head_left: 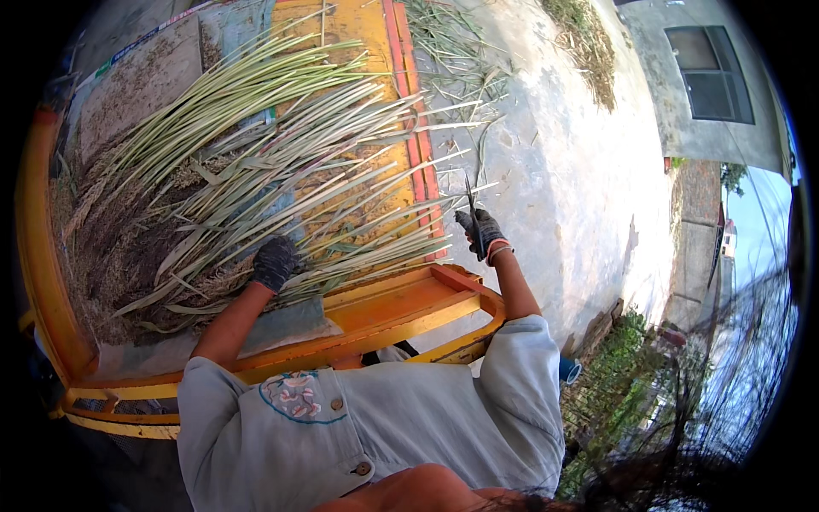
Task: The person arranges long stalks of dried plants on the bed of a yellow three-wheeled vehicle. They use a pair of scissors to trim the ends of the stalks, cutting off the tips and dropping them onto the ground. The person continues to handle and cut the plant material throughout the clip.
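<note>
Curling over slender stalks [367, 264], left hand [275, 263] hides its grip; right hand [485, 232] clutches a dark-bladed tool [472, 203].

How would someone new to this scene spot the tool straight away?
Find the yellow bed and follow its red edge, on the right. Just beyond it, over grey concrete, the gloved right hand holds the tool. It is slim, pointed and dark, unlike the pale stalks beside it.
</note>
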{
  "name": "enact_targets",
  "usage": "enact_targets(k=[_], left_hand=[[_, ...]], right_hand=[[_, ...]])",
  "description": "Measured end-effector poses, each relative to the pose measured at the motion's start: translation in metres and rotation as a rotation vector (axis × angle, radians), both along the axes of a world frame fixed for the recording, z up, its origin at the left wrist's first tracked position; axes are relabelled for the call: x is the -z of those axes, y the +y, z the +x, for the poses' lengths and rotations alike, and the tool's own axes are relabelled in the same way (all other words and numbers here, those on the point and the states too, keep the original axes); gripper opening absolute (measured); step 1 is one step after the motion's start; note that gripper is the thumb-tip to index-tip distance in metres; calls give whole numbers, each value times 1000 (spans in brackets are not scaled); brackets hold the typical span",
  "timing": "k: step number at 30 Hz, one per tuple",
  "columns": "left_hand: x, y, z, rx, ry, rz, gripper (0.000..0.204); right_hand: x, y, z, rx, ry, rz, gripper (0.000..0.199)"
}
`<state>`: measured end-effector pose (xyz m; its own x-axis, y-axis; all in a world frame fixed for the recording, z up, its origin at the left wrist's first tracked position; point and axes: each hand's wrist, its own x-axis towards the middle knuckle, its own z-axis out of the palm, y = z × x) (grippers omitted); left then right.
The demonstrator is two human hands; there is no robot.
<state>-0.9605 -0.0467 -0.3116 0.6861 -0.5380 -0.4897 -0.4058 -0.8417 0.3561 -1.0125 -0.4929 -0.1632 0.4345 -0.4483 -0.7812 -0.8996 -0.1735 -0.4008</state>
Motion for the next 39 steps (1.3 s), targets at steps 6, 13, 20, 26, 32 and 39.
enact_targets(k=[6, 13, 20, 26, 32, 39], left_hand=[[10, 4, -5, 61, -116, -87, 39], [22, -10, -1, 35, -44, 23, 44], [7, -13, -4, 59, 107, 64, 57], [31, -20, 3, -100, 74, 82, 47], [58, -34, 5, -121, -189, 147, 37], [30, -31, 26, -86, -192, 196, 16]], right_hand=[[1, -1, 1, -235, -67, -215, 33], [31, -23, -9, -451, 17, -482, 41], [55, -59, -30, -329, -92, -611, 36], [14, -14, -3, -201, -13, -343, 37], [4, -8, -4, -149, 7, -272, 38], [5, -8, -4, -189, 46, -247, 41]])
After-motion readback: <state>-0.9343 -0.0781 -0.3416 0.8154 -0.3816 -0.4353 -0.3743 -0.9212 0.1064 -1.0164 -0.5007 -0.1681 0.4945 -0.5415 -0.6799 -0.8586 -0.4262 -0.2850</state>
